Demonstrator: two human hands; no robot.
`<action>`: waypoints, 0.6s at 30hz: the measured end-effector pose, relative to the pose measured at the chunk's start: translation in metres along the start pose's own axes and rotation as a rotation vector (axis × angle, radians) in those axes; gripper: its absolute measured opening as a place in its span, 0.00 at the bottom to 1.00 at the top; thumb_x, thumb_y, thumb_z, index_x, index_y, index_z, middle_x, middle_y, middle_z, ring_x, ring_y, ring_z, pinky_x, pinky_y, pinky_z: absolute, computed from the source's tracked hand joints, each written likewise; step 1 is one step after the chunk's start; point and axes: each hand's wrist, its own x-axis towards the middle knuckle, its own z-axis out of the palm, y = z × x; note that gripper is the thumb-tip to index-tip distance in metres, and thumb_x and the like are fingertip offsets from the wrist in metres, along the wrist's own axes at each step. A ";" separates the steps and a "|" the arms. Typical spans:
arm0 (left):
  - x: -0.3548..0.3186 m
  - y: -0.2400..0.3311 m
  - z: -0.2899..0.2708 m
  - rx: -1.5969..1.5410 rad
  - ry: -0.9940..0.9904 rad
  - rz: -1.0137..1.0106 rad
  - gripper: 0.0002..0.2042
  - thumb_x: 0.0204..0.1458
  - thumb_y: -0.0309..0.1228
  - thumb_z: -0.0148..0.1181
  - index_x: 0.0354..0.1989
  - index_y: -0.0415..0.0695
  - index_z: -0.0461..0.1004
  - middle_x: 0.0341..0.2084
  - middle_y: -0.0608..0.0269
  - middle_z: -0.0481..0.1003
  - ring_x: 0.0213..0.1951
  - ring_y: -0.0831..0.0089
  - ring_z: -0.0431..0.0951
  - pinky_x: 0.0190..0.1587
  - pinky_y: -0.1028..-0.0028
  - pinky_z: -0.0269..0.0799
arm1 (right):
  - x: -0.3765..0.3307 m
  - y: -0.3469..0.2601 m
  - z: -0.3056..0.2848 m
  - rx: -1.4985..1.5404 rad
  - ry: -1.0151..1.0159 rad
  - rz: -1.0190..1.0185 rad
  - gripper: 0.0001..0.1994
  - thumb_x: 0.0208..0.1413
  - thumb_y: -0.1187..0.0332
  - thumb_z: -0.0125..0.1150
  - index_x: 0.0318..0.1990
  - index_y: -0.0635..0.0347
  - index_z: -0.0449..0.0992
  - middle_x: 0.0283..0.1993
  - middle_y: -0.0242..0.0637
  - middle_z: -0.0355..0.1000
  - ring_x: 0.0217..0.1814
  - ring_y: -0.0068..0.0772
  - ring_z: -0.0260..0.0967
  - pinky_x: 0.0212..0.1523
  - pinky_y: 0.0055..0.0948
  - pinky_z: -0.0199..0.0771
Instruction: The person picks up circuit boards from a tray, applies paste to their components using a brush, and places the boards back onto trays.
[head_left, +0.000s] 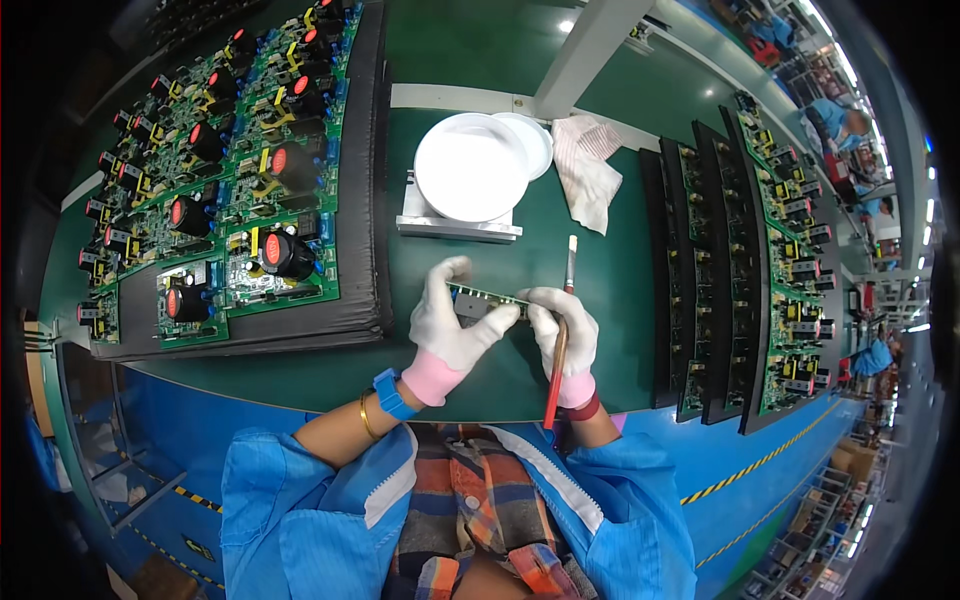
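Both hands wear white gloves with pink cuffs. My left hand [447, 325] grips a small green circuit board [474, 306], its thumb across the near face and its fingers behind. The board is tilted, with a grey block-like part towards me. My right hand [568, 335] is closed around a brush [556, 378] with a red handle; the pale bristles point away from me and the handle end towards my body. Its thumb and forefinger also meet the board's right end. Beyond the hands, a round white lid or dish [471, 167] rests on a metal stand [457, 229].
On the left, a black foam tray [350, 240] carries rows of circuit boards with black round parts. Several black racks [735, 290] of boards stand upright at the right. A striped cloth [588, 172] and a second white dish [532, 143] lie near a grey post [585, 60].
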 end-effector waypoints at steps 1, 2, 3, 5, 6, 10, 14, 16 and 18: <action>0.000 0.000 0.001 -0.017 -0.012 -0.051 0.32 0.32 0.43 0.70 0.44 0.41 0.63 0.39 0.55 0.71 0.41 0.61 0.73 0.43 0.66 0.69 | 0.000 0.000 0.000 0.029 0.018 0.013 0.06 0.46 0.81 0.56 0.33 0.64 0.73 0.30 0.41 0.73 0.27 0.32 0.71 0.31 0.25 0.70; 0.002 0.002 0.000 -0.019 -0.013 -0.049 0.32 0.32 0.43 0.70 0.44 0.41 0.63 0.39 0.55 0.71 0.41 0.61 0.73 0.43 0.66 0.69 | 0.002 -0.003 -0.001 0.028 0.019 0.011 0.06 0.46 0.81 0.56 0.33 0.64 0.73 0.30 0.41 0.73 0.27 0.32 0.71 0.31 0.25 0.70; 0.003 0.002 -0.001 0.037 -0.024 -0.033 0.31 0.31 0.43 0.70 0.43 0.42 0.63 0.37 0.56 0.71 0.40 0.60 0.73 0.42 0.65 0.69 | 0.005 -0.008 -0.004 -0.006 0.013 0.024 0.06 0.46 0.80 0.56 0.33 0.65 0.73 0.31 0.41 0.73 0.28 0.32 0.71 0.32 0.25 0.71; 0.005 0.001 -0.002 0.093 -0.031 -0.019 0.30 0.31 0.43 0.70 0.41 0.42 0.63 0.36 0.56 0.71 0.39 0.60 0.73 0.41 0.65 0.69 | 0.006 -0.003 -0.011 -0.020 0.007 0.049 0.08 0.47 0.77 0.56 0.36 0.67 0.71 0.32 0.42 0.73 0.32 0.32 0.72 0.35 0.27 0.71; 0.005 0.000 -0.001 0.128 -0.036 -0.011 0.30 0.31 0.43 0.70 0.41 0.42 0.63 0.35 0.56 0.71 0.39 0.59 0.73 0.41 0.64 0.68 | 0.009 -0.007 -0.011 0.108 0.050 0.063 0.09 0.48 0.76 0.55 0.39 0.68 0.70 0.33 0.43 0.73 0.34 0.32 0.72 0.36 0.27 0.71; 0.004 0.004 -0.006 0.224 -0.078 0.025 0.31 0.33 0.42 0.70 0.44 0.42 0.62 0.34 0.56 0.70 0.35 0.66 0.74 0.38 0.70 0.71 | 0.025 -0.009 -0.027 0.470 0.019 -0.005 0.22 0.58 0.54 0.46 0.43 0.69 0.68 0.36 0.46 0.70 0.33 0.33 0.70 0.35 0.28 0.72; 0.013 -0.004 -0.025 0.130 -0.181 0.193 0.33 0.31 0.44 0.71 0.45 0.43 0.63 0.38 0.55 0.71 0.40 0.64 0.74 0.42 0.69 0.69 | 0.046 -0.036 -0.035 0.464 -0.059 0.125 0.17 0.56 0.62 0.51 0.42 0.71 0.69 0.32 0.43 0.70 0.29 0.29 0.68 0.32 0.26 0.70; 0.019 -0.006 -0.035 0.067 -0.396 0.260 0.34 0.28 0.44 0.72 0.45 0.45 0.64 0.40 0.58 0.70 0.45 0.58 0.71 0.46 0.65 0.67 | 0.062 -0.056 -0.027 0.288 -0.133 0.219 0.11 0.51 0.72 0.53 0.40 0.71 0.71 0.27 0.39 0.70 0.26 0.23 0.67 0.30 0.21 0.68; 0.020 -0.007 -0.036 0.076 -0.420 0.256 0.34 0.28 0.45 0.72 0.45 0.46 0.64 0.40 0.58 0.70 0.45 0.58 0.71 0.47 0.64 0.67 | 0.079 -0.062 -0.021 0.204 -0.197 0.182 0.11 0.51 0.72 0.54 0.40 0.70 0.71 0.26 0.37 0.70 0.26 0.22 0.66 0.29 0.20 0.68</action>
